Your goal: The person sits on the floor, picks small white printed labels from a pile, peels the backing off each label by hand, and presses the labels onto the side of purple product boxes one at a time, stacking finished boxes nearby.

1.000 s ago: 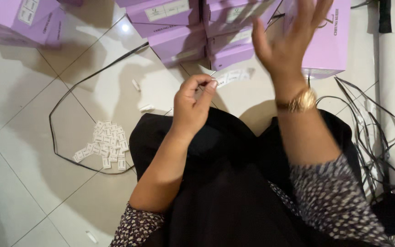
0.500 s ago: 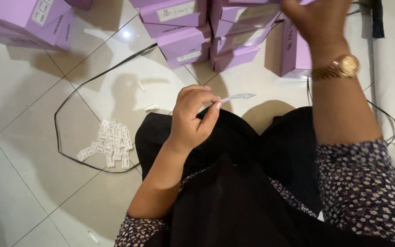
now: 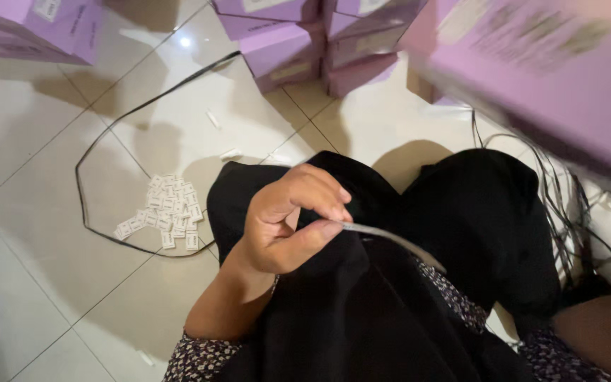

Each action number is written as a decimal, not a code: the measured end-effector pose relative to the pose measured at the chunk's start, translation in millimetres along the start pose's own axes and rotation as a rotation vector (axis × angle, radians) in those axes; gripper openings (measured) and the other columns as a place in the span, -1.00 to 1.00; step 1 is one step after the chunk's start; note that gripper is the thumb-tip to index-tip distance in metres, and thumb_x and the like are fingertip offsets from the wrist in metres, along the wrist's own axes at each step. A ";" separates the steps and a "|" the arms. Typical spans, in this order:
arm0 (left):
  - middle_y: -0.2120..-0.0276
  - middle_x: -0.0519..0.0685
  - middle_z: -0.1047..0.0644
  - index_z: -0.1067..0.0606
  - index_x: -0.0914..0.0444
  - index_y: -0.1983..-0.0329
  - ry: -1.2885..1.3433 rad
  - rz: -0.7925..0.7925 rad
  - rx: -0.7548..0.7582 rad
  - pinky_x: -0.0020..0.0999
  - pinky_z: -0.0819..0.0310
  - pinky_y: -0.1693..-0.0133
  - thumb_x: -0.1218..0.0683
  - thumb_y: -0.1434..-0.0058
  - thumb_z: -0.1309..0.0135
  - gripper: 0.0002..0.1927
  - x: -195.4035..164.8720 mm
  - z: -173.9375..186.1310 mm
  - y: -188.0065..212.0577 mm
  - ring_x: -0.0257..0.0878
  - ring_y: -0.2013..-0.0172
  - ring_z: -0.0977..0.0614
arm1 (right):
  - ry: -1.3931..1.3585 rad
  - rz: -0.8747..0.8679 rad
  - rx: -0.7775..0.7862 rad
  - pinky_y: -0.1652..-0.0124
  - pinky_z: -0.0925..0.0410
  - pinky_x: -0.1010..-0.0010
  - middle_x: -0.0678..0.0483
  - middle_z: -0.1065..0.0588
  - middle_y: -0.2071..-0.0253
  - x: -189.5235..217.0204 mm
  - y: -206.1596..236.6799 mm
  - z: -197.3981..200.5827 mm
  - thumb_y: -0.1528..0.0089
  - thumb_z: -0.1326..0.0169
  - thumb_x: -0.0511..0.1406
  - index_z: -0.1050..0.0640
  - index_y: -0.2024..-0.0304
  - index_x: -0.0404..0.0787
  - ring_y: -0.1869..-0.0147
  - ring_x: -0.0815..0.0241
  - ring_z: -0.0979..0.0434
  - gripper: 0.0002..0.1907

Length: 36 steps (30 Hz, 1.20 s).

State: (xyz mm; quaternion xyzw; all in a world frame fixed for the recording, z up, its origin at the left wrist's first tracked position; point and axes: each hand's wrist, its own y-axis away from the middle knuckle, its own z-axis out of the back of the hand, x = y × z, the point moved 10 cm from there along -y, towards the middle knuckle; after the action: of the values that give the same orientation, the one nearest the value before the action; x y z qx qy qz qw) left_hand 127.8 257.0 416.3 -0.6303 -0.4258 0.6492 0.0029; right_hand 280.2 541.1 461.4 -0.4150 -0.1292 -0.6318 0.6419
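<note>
**A thin strip pinched over a lap of black cloth**

Here we are, looking down at the left hand, curled loosely over the matte black fabric that covers the person's lap. The thumb and forefinger are pressed together on one end of a thin, pale grey strip, flat and narrow like a slip of paper or tape. The strip runs out from the fingertips toward the right and slightly down, lying along the black cloth. The other fingers are folded in above it, knuckles up, wrist bent, with the bare forearm coming from a dark sleeve with small speckled print at the bottom edge.

The right hand is out of sight; only a bare forearm shows at the bottom right corner, so I cannot tell what those fingers are doing. A large, smooth lilac cardboard box, badly blurred, fills the upper right.

On the glossy pale floor tiles, a heap of small white rectangular tags sits left of the lap, inside a loop of thin black cable. More lilac boxes are stacked along the top edge, and a tangle of black wires lies at the right.
</note>
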 end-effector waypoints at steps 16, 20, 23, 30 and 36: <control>0.25 -0.16 -0.56 -0.52 0.32 0.11 0.075 0.451 -0.281 -0.55 -0.45 0.16 0.18 -0.36 -0.16 -0.88 135.5 1.8 -12.1 -0.48 0.25 -0.51 | -0.054 -0.298 0.142 -0.30 -0.32 0.19 -0.25 -0.07 -0.57 -59.0 -27.2 -141.9 -0.01 -0.42 -0.34 -0.40 -0.26 -0.28 -0.50 -0.15 -0.24 -0.21; 0.28 -0.17 -0.53 -0.52 0.31 0.11 0.078 0.455 -0.310 -0.57 -0.41 0.19 0.18 -0.38 -0.16 -0.90 147.0 2.4 -14.7 -0.49 0.26 -0.49 | -0.562 -0.116 0.035 -0.54 0.03 0.15 -0.25 0.15 -0.62 -62.0 -15.6 -139.3 -0.13 -0.41 -0.27 -0.33 -0.29 -0.26 -0.70 -0.08 0.14 -0.24; 0.27 -0.16 -0.52 -0.52 0.33 0.11 0.042 0.460 -0.311 -0.57 -0.36 0.20 0.20 -0.38 -0.18 -0.90 147.9 2.7 -12.4 -0.49 0.25 -0.46 | -0.818 -0.202 -0.226 -0.56 0.05 0.15 -0.22 -0.04 -0.54 -93.4 0.3 -137.0 -0.33 -0.15 -0.15 -0.47 -0.06 -0.12 -0.65 0.01 -0.02 -0.68; 0.24 -0.15 -0.56 -0.53 0.33 0.09 0.044 0.405 -0.339 -0.55 -0.43 0.15 0.19 -0.40 -0.15 -0.89 140.1 7.0 -10.8 -0.48 0.22 -0.51 | -0.498 -0.145 -0.417 -0.53 -0.10 0.17 -0.17 -0.22 -0.51 -98.4 14.7 -136.8 -0.56 0.00 -0.34 -0.45 0.10 -0.28 -0.63 0.04 -0.20 -0.86; 0.21 -0.13 -0.53 -0.54 0.33 0.11 -0.071 0.381 -0.421 -0.54 -0.45 0.25 0.16 -0.40 -0.15 -0.89 128.5 13.8 -6.8 -0.44 0.26 -0.51 | -0.217 0.010 -0.480 -0.44 -0.35 0.21 -0.09 -0.25 -0.46 -63.0 8.8 -134.8 -0.57 0.08 -0.33 -0.38 0.02 -0.34 -0.45 0.06 -0.44 -0.85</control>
State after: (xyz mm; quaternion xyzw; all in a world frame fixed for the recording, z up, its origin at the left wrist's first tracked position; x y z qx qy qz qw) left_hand 86.4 323.2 313.1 -0.6626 -0.4249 0.5570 -0.2648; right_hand 229.3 490.4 330.9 -0.6214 -0.0418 -0.5929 0.5104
